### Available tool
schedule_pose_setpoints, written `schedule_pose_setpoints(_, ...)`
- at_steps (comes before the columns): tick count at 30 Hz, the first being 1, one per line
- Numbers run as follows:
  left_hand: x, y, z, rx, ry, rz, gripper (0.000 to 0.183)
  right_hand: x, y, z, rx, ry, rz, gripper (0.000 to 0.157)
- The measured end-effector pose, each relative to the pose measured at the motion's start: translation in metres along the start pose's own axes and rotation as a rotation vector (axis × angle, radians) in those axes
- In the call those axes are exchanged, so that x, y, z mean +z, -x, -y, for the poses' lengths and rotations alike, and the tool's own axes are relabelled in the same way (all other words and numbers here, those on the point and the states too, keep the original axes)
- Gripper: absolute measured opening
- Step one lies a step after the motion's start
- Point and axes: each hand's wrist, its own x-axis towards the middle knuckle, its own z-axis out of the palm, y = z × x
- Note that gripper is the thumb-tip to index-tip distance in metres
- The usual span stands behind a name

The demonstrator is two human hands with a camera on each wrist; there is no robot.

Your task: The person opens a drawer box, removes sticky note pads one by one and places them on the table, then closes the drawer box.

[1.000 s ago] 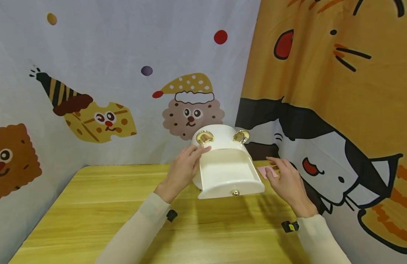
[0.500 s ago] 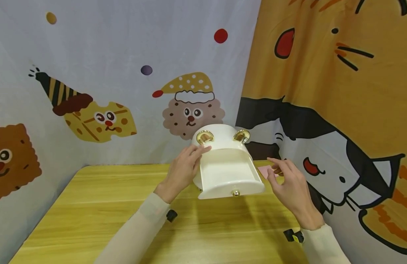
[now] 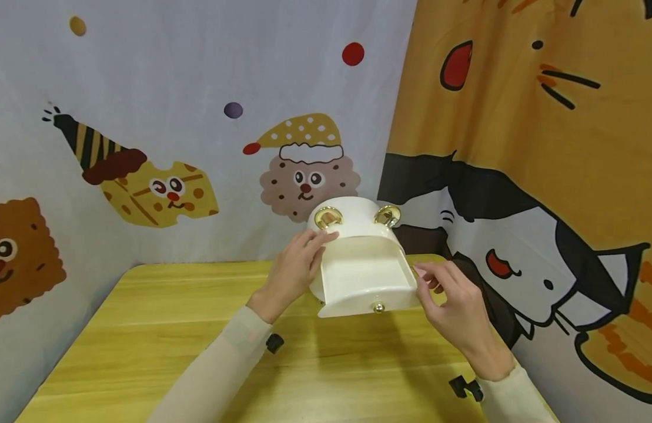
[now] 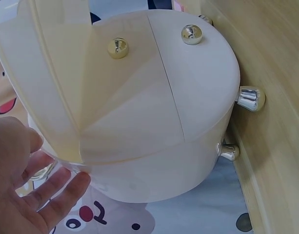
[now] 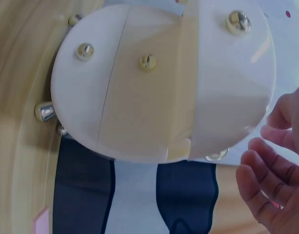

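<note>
A rounded white storage box [image 3: 352, 212] with gold ears, knobs and feet stands on the table. Its top drawer [image 3: 365, 273] is pulled out and has nothing in it. At the box's left side, my left hand [image 3: 294, 267] touches the drawer's edge with relaxed fingers, the fingertips against the white rim in the left wrist view. My right hand [image 3: 458, 305] is at the drawer's right front corner, its thumb and forefinger right at the edge. In the right wrist view its fingers [image 5: 269, 187] are loosely bent beside the drawer front [image 5: 232, 78].
A pink paper [image 5: 41, 222] lies on the wooden table [image 3: 199, 341], mostly hidden behind my right hand in the head view. Printed cloth curtains [image 3: 188, 70] hang close behind the table and along its right side.
My right hand first drew back slightly, then moved left to the drawer's right edge, covering most of the pink paper in the head view. My left hand and the box stay put.
</note>
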Motion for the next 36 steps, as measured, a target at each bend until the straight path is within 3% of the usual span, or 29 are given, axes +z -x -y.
schedule_pose_setpoints(7, -0.001, -0.001, 0.0, 0.003, 0.004, 0.005, 0.044, 0.003, -0.002, 0.011, -0.099, -0.103, -0.044, 0.029)
schedule_pose_setpoints(18, -0.003, 0.0, -0.002, -0.005, 0.003, 0.004, 0.044, 0.004, -0.003, 0.027, -0.194, -0.176, -0.107, 0.024)
schedule_pose_setpoints(24, -0.003, 0.0, -0.003, -0.007, 0.002, 0.005, 0.044, 0.005, 0.001, 0.032, -0.227, -0.182, -0.023, 0.034)
schedule_pose_setpoints(36, -0.003, 0.0, -0.002, -0.021, 0.009, 0.029, 0.045, 0.013, 0.006, 0.035, -0.267, -0.281, 0.152, 0.03)
